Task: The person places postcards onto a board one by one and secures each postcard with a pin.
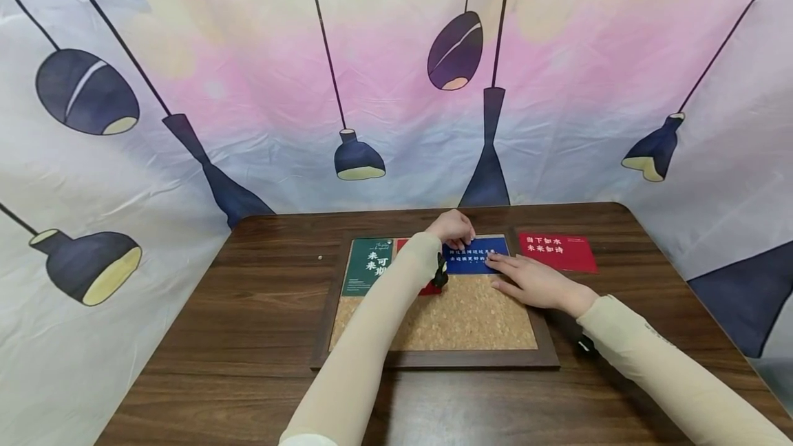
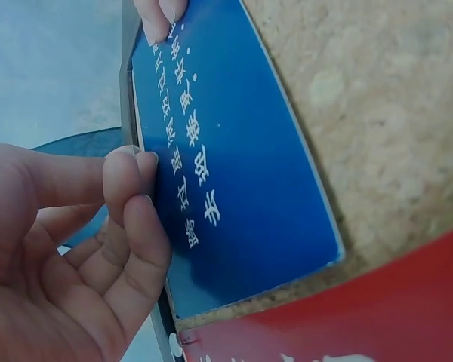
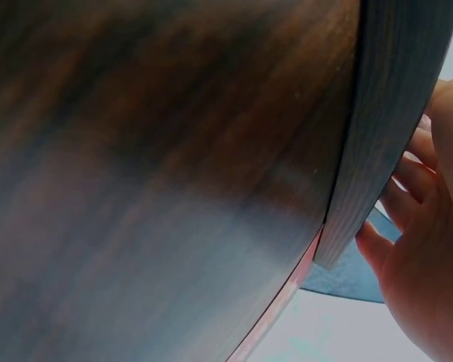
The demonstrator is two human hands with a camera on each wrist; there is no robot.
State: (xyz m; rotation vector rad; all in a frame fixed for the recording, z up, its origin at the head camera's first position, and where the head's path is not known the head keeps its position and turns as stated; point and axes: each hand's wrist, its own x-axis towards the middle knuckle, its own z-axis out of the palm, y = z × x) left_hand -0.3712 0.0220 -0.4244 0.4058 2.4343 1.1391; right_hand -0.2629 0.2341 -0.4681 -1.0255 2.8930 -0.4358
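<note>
A blue card (image 1: 477,264) with white writing lies on a cork board (image 1: 471,315) along its top side. My left hand (image 1: 453,227) is at the card's upper edge, its thumb and curled fingertips (image 2: 145,219) brought together right at that edge; I cannot tell what is between them. My right hand (image 1: 537,282) rests across the board's right side, fingers extended, with fingertips (image 2: 157,29) on the card's right end. Left of the blue card is a red card (image 2: 392,309), mostly hidden by my left forearm, with a white pushpin (image 2: 175,345) at its top edge.
A green card (image 1: 358,281) is on the board's upper left. Another red card (image 1: 566,260) lies on the wooden table (image 1: 248,336), right of the board's brown frame (image 1: 471,359). Behind the table hangs a cloth (image 1: 396,102) printed with lamps.
</note>
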